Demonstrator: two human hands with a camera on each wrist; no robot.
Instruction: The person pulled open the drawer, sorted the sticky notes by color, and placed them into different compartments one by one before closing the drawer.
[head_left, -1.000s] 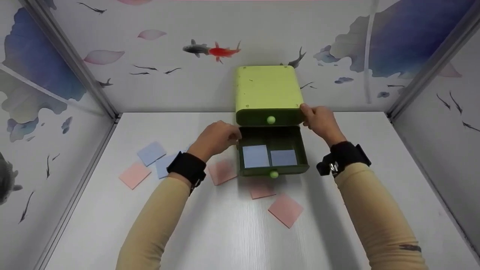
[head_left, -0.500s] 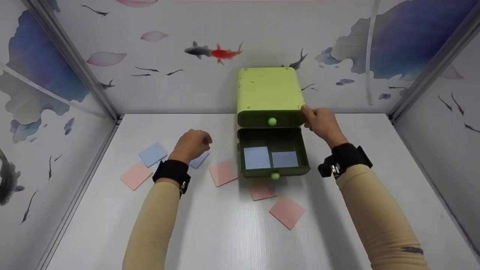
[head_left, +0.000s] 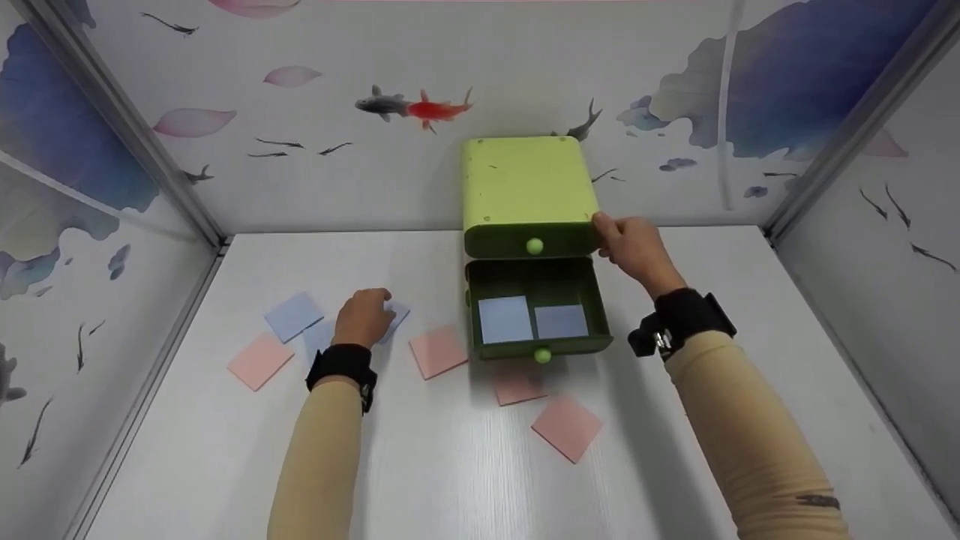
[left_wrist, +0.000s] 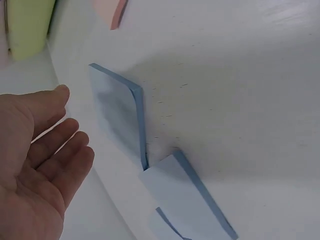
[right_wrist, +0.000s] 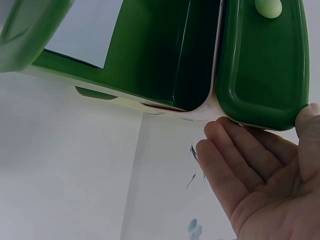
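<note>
My left hand (head_left: 362, 318) hovers beside a blue sticky-note pad (left_wrist: 117, 110), fingers loosely bent; the left wrist view shows a gap between fingertips and pad. A second blue pad (left_wrist: 185, 190) adjoins the first, with another blue pad (head_left: 294, 316) farther left. My right hand (head_left: 634, 247) touches the right side of a green two-drawer box (head_left: 529, 180), its thumb at the front top corner. In the right wrist view its fingers (right_wrist: 235, 165) are nearly straight against the side. The lower drawer (head_left: 600, 330) is pulled out, with two blue pads (head_left: 505, 319) inside.
Pink sticky-note pads lie about the white table (head_left: 450, 480): one at far left (head_left: 260, 361), one left of the drawer (head_left: 438, 352), one partly under its front (head_left: 519, 386) and one nearer me (head_left: 568, 428). A patterned wall (head_left: 315, 187) stands behind the box.
My left hand has moved away from the drawer, left and down to the blue pads on the table. My right hand stays at the box, and the drawer remains pulled out.
</note>
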